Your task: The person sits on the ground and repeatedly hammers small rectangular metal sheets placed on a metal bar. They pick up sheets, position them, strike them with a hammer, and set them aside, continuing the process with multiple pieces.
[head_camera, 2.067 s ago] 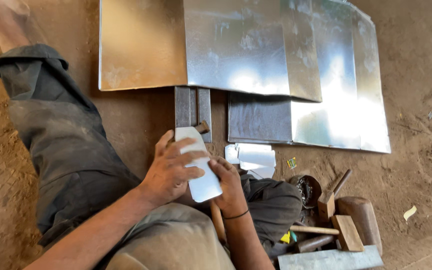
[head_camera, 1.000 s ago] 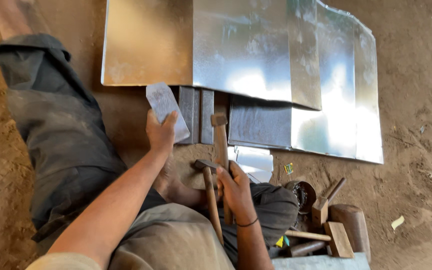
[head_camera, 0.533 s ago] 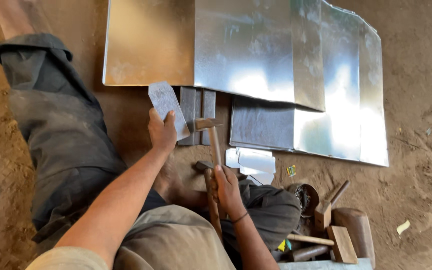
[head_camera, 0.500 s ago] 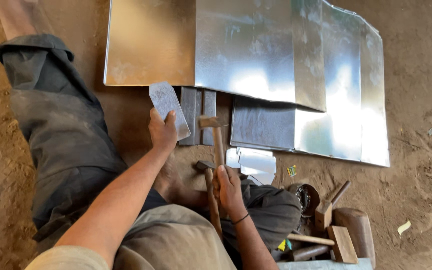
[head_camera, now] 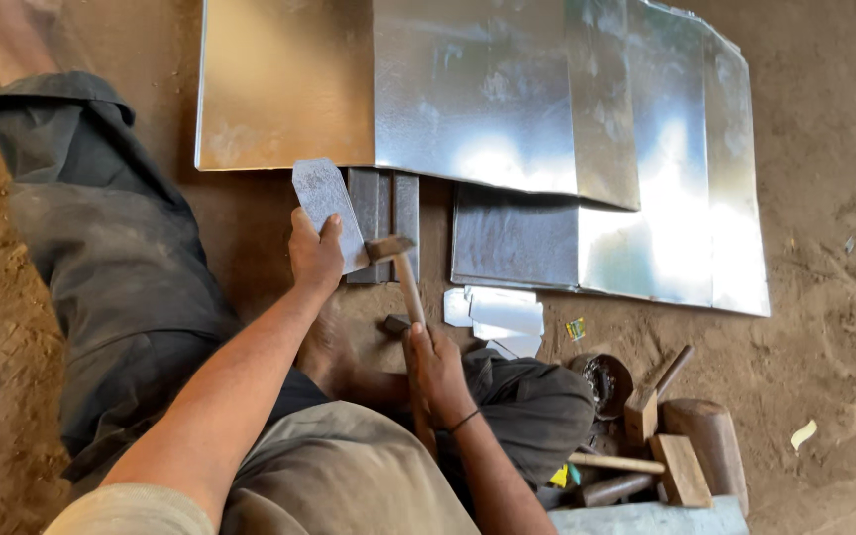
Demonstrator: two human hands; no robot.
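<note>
Seated on the dirt floor (head_camera: 844, 178), legs spread, working sheet metal. Left hand (head_camera: 315, 256) clamped around a small galvanized sheet-metal piece (head_camera: 327, 203), holding it tilted against the dark steel bars (head_camera: 386, 213) lying just below the big metal sheets (head_camera: 507, 109). Right hand (head_camera: 435, 369) closed around the wooden handle of a hammer (head_camera: 400, 266), its head hovering at the lower right edge of the piece, touching or nearly so; cannot tell which. Looks like the hammering step: shaping or folding the piece's edge over the bars. Next blow likely calls for a firm hold on the piece, fingers kept clear of the edge, and a square hit. Nearby on the right: small cut scraps (head_camera: 502, 315), wooden mallets (head_camera: 661, 436), a wooden block (head_camera: 713, 446), all well apart from the work.
</note>
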